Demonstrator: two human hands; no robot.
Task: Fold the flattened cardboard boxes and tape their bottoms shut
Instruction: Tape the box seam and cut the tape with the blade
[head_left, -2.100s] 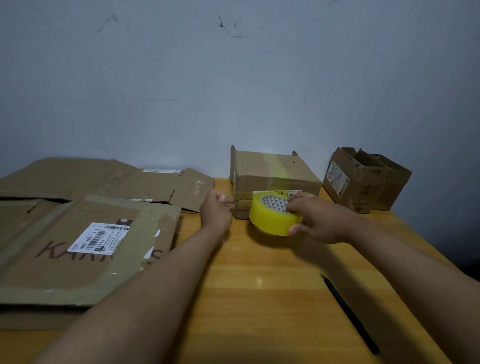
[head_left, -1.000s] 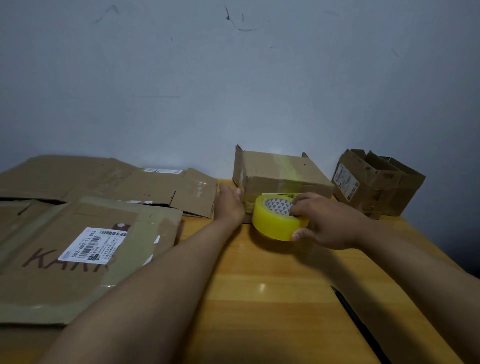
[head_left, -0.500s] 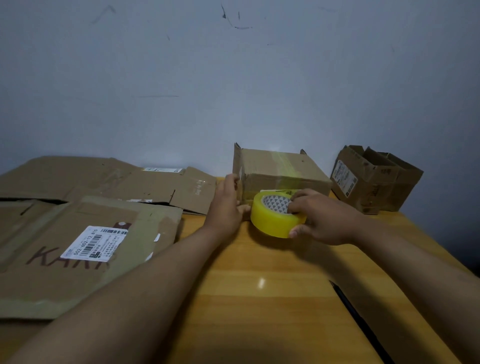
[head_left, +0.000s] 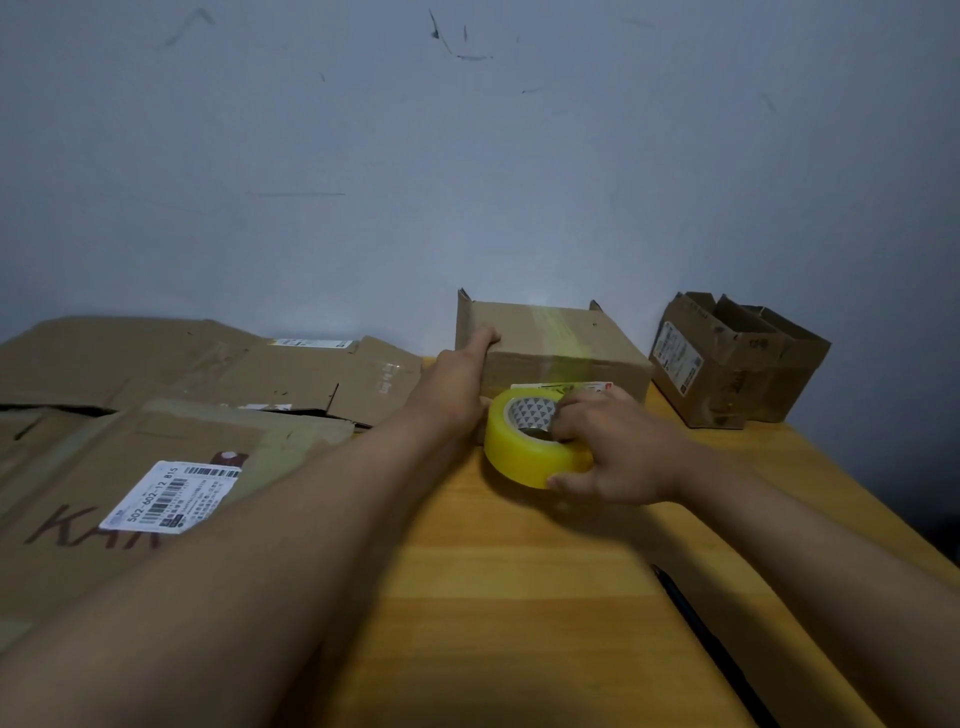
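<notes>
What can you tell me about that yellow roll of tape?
The yellow tape roll is a thick ring of shiny, see-through yellow tape on a core printed with small triangles. It is tilted at the near side of the cardboard box, above the wooden table. The right hand grips it.

A wooden table (head_left: 519, 597) of warm yellow-brown boards fills the lower part of the view. A slim black pen (head_left: 711, 649) lies on it toward the table's near right corner, running at a slant toward the near edge. Behind the table's far edge rises a pale grey-blue wall (head_left: 467, 182), marked high up with a few dark scuffs (head_left: 441, 39) and, lower to the left, a thin horizontal scratch (head_left: 296, 194).
</notes>
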